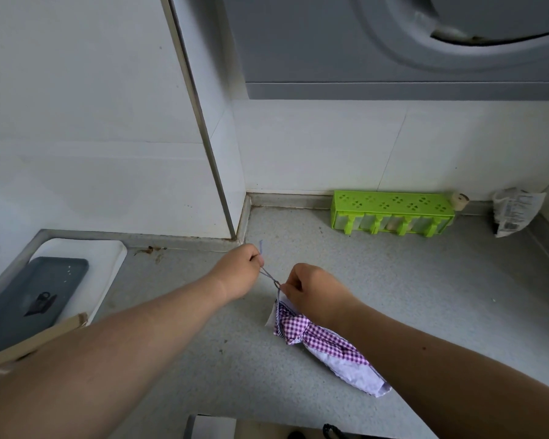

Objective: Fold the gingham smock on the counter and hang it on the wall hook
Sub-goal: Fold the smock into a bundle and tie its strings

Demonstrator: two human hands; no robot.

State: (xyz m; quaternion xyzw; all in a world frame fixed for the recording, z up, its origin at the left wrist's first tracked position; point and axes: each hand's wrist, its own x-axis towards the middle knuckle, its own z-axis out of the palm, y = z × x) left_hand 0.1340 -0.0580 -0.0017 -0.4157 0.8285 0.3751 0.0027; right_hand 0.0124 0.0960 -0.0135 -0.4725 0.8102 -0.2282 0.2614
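A gingham smock (322, 339), already folded into a narrow bundle of purple check and white lining, lies on the grey worktop (425, 296) in front of a green slotted rack (392, 213) that stands against the tiled back wall. A thin tie string (268, 275) runs taut from the bundle's upper end. The person's right hand (314, 291) rests on that end of the smock, its fingers pinched together on the string where it appears to loop or knot. The left hand (240, 269), beside the right and further from the rack, has its fingers curled tightly on the string's free end, a short tail of which sticks up above the fist.

The folding looks done; the step in hand appears to be tying or cinching the string to secure the bundle or form a hanging loop. The next move would call for drawing the knot snug without pulling the folds loose, then lifting the bundle by the string to the wall hook, which is not visible here.

Beside the rack's right end sit a small cork-like stopper (458, 201) and a crumpled printed packet (514, 210). Well to the left of the rack, past a wall corner, a white tray (108, 255) holds a dark grey board (45, 293).
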